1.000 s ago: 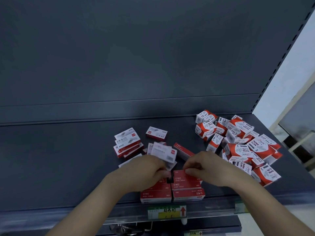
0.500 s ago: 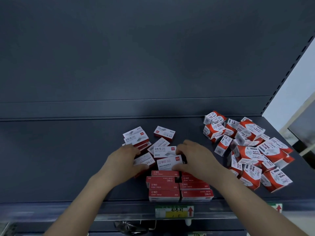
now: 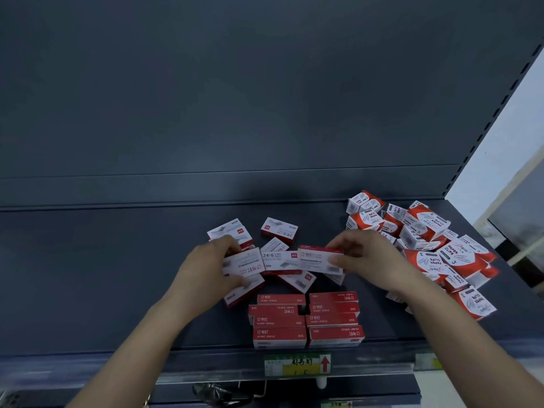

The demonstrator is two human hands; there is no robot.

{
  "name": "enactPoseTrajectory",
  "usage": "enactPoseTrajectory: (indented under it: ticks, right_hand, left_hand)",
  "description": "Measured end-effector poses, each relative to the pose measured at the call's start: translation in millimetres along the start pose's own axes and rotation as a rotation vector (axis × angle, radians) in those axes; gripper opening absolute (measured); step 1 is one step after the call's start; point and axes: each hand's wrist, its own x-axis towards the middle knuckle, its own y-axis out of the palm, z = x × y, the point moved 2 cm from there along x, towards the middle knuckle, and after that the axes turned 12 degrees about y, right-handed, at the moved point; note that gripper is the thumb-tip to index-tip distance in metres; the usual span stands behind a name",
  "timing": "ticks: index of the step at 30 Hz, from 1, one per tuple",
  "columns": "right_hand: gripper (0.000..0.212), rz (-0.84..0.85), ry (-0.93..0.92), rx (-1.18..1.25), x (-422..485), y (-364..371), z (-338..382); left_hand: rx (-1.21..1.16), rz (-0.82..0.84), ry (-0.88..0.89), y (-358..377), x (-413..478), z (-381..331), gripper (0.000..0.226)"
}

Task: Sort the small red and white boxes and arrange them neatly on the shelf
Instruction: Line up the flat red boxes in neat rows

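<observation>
Dark grey steel backs the shelf (image 3: pixel 117 275), and its deck carries everything in play. At the front edge, just above the price tag (image 3: pixel 297 364), two neat columns of staple boxes (image 3: pixel 306 319) lie red side up, touching one another; I judge these the sorted part. Behind them, mid-shelf, loose staple boxes (image 3: pixel 279 229) lie at odd angles. Toward the right edge a jumbled heap of clip boxes (image 3: pixel 426 240) waits, apart from the columns.

The left hand (image 3: pixel 206 269) pinches one white-faced box (image 3: pixel 244 265) between thumb and fingers, and the right hand (image 3: pixel 365 257) pinches another (image 3: pixel 318 259) the same way. A third box (image 3: pixel 279 259) sits between the two, apparently squeezed end to end in a row held just above the deck. Pressing from both ends seems meant to carry all three at once.

Open deck lies wide to the left and behind the columns, so the row could go down there. The front lip is close, so a box pushed forward could tip off.
</observation>
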Motion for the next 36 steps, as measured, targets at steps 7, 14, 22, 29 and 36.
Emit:
enactPoseTrajectory:
  ticks: [7, 14, 22, 29, 36]
  right_hand:
    - [0.010, 0.148, 0.019, 0.055, -10, -2, -17]
    - [0.015, 0.252, 0.027, 0.007, -19, 3, -32]
    - [0.021, 0.228, 0.006, 0.071, -27, 17, -36]
    - [0.021, 0.148, -0.001, -0.037, -25, 18, -36]
    - [0.023, -0.365, -0.036, -0.226, -6, 3, -15]
  left_hand:
    - [-0.193, 0.052, 0.079, 21, 12, -16, 0.028]
    - [-0.327, 0.222, 0.121, 39, 4, -17, 0.010]
    - [-0.253, 0.323, 0.179, 38, 2, -16, 0.022]
    - [-0.200, 0.227, 0.165, 32, 3, -17, 0.017]
    - [0.180, 0.044, -0.076, 3, 2, 15, 0.023]
